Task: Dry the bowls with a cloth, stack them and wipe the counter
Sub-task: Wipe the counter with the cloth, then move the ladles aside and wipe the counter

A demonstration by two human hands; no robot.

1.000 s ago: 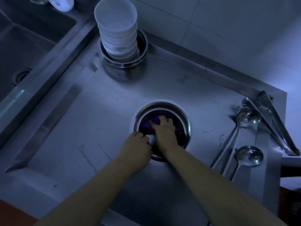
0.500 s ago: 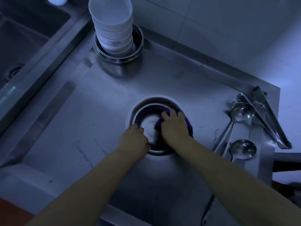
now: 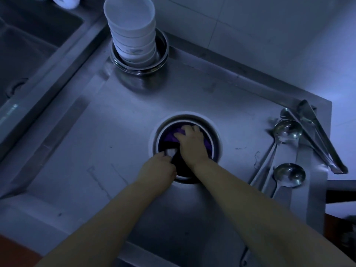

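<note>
- A deep stainless-steel sink basin (image 3: 28,47) fills the far left, sunk below the counter level, with a round drain just visible in the dim light.
- The flat stainless-steel counter (image 3: 115,135) spreads from the basin's edge across the middle, scuffed and faintly streaked.
- At the counter's back edge a tall stack of white ceramic bowls (image 3: 133,33) stands upright inside a shallow round steel bowl (image 3: 163,53), near the tiled wall.
- The left hand (image 3: 159,168) rests at the near-left rim of a round steel bowl with a white rim (image 3: 215,132) in the middle of the counter; its fingers are curled together over the rim, gripping it.
- Inside that bowl lies a purple cloth (image 3: 171,136), bunched against the far inner wall and bottom.
- The right hand (image 3: 192,145) is down in the bowl, palm down on the cloth, fingers bent and close together, pressing and clutching the fabric.
- Both bare forearms reach in from the bottom edge of the view.
- Right of the bowl, two steel ladles (image 3: 287,132) lie on the counter with their round cups facing up and their handles running toward the person.
- Just beyond them a pair of long steel tongs (image 3: 319,135) lies along the counter's right rim, touching the farther ladle's area; whether they actually touch I cannot tell.
</note>
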